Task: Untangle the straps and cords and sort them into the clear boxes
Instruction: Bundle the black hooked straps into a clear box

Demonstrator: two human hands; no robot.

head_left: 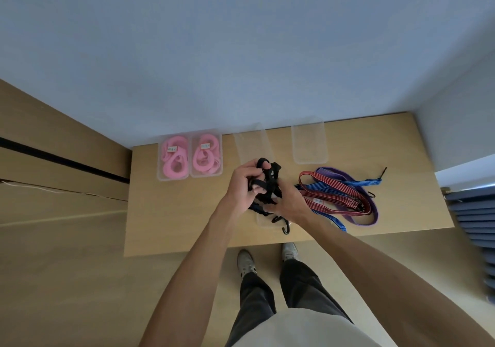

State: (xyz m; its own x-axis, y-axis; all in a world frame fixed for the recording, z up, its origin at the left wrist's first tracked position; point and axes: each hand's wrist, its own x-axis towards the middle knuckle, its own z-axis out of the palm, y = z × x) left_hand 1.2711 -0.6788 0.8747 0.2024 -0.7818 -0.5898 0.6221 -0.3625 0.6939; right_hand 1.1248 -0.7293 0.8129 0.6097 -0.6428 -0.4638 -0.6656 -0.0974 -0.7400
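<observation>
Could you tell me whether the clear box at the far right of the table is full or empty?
Empty: the far-right clear box shows only bare table through it.

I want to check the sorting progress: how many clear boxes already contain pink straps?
2. Both stand side by side at the table's far left: the left box and the right box, each filled with coiled pink straps. No other box visibly contains pink.

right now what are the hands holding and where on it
Both hands grip the tangled black strap bundle: the left hand is curled round its upper loops, the right hand pinches its lower part.
</observation>
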